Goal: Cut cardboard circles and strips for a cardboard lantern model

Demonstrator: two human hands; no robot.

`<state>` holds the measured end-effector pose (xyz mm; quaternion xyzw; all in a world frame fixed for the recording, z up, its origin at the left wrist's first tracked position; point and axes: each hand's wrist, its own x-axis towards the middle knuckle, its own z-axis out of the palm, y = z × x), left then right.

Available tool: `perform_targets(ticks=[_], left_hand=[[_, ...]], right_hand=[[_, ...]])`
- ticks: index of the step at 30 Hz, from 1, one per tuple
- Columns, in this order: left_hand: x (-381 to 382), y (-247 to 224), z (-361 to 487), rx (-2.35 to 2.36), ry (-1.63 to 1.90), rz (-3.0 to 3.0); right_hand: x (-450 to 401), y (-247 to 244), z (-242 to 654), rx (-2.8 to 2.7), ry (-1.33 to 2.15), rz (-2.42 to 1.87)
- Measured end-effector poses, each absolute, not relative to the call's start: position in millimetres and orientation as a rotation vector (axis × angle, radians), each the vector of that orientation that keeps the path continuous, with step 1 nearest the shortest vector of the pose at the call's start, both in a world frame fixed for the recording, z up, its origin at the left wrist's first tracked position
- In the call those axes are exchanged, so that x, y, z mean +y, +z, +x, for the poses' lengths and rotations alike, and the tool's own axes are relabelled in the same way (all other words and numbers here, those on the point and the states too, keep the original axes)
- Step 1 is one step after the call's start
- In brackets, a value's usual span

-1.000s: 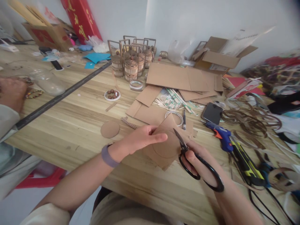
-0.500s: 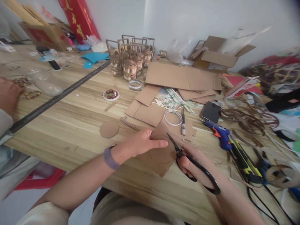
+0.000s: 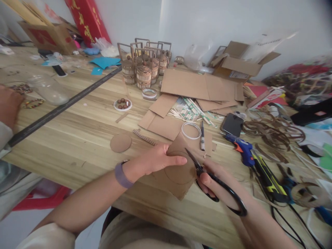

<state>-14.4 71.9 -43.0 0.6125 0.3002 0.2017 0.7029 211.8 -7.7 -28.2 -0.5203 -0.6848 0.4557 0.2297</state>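
Observation:
My left hand grips a piece of cardboard with the thumb on top, above the front of the table. A circle is drawn on that piece. My right hand holds black-handled scissors, fingers through the loops. The blades lie at the cardboard's right side, next to the drawn line; the lower blade is hidden. To the left of my left hand a cut cardboard disc lies flat on the table. A notched strip is just beyond my left wrist.
Beyond my hands are a white ring, a pen-like tool, and cardboard sheets. A blue glue gun and a yellow-black cutter lie right. Small lidded baskets stand behind. Another person's hand rests at far left.
The cardboard and scissors have shifted very slightly, the scissors' handles a little down and to the right. Both hands keep their grips. The view has turned a touch.

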Motion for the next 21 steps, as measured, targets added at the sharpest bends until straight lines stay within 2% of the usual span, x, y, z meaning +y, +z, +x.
perform_targets(ticks=[21], left_hand=[[70, -30, -14, 0.930, 0.392, 1.274]], right_hand=[[-7, -22, 204, -1.670, 1.417, -1.557]])
